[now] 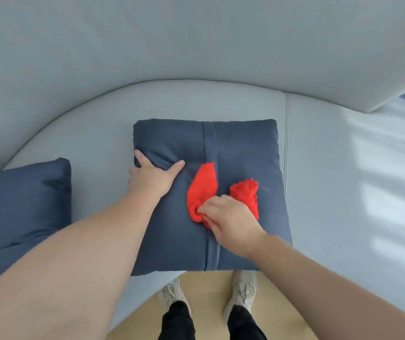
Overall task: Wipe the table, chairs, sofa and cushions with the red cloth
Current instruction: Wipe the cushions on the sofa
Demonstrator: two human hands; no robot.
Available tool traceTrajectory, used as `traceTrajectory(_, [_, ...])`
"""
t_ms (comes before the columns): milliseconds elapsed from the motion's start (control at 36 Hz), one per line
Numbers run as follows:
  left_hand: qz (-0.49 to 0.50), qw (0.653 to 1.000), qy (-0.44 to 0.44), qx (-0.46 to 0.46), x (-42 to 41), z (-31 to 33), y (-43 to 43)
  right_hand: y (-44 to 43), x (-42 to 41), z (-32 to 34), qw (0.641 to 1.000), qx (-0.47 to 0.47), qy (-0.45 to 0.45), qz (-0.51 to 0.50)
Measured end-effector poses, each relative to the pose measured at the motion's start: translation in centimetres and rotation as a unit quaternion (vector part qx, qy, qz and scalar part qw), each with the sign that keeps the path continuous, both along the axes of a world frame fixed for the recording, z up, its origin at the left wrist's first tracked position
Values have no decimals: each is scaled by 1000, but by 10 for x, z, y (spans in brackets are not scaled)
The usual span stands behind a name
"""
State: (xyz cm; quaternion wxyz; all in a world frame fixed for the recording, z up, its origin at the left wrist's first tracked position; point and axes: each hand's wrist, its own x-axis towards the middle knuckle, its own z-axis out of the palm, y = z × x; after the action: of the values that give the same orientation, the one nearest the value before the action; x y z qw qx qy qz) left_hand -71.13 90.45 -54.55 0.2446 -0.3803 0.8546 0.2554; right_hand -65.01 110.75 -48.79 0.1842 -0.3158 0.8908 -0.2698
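1. Pale grey sofa (79, 133) fills the view; backrest across the top, seat below it, a vertical seam right of centre. Sunlight patches on the seat's right side.
2. Dark blue cushion (240, 148) lies flat on the seat at its front edge, dead centre. Its centre seam runs straight away from me, so I read that as the long axis for any stroke.
3. Second blue cushion (22, 200) sits on the left, just beside the first, not touching as far as I can see.
4. Left hand (153, 179) is spread flat and pressed on the centre cushion's left half, thumb pointing toward the seam, fingers over the left edge. I read it as an anchor.
5. Right hand (231, 217) is bunched on the red cloth (204, 190), fingers curled in and gripping a wad of it near the seam.
6. Cloth sits on the cushion, mostly ahead of the right hand: one long lobe lies up along the seam, a shorter lump sticks out to the right. Both rest on the fabric.
7. My judgement: right hand is the working one. Unwiped area I'd expect is the far half and right side, so the next pass goes away from me, parallel to the seam.
8. Risk: cloth is bunched, contact patch small.
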Motion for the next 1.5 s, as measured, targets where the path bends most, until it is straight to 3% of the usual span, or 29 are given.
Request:
traceTrajectory(167, [10,1000,8,11,5,9,0,30,55,9,993,-22,-94,63])
traceTrajectory(278, [10,1000,15,-4,10,12,4,43,37,35,986,-96,-96,-96])
traceTrajectory(389, [18,1000,21,1,11,12,5,43,-38,59,942,-193,-90,-260])
traceTrajectory(472, [21,999,26,3,10,9,4,51,-107,53,941,-140,-29,-307])
traceTrajectory(556, [22,1000,21,0,10,3,4,59,-134,13,969,17,-77,-235])
traceTrajectory(611, [29,999,21,-2,8,-1,5,61,-120,-15,973,89,-57,-207])
traceTrajectory(778, [27,1000,1,-11,8,-3,7,74,-20,-30,975,-16,2,-223])
traceTrajectory(1000, [27,1000,-8,-6,13,-1,8,95,86,-8,986,-56,-126,-92])
traceTrajectory(1167, [54,994,54,84,24,7,0,89,35,34,941,-200,-98,-254])
traceTrajectory(1250, [118,976,102,151,36,12,-19,54,-22,53,924,-242,-104,-275])
traceTrajectory(1389, [223,927,10,301,62,18,-52,-35,-91,49,977,-135,31,-161])
traceTrajectory(1500, [234,905,23,354,72,15,-58,-90,-105,14,995,41,51,-77])
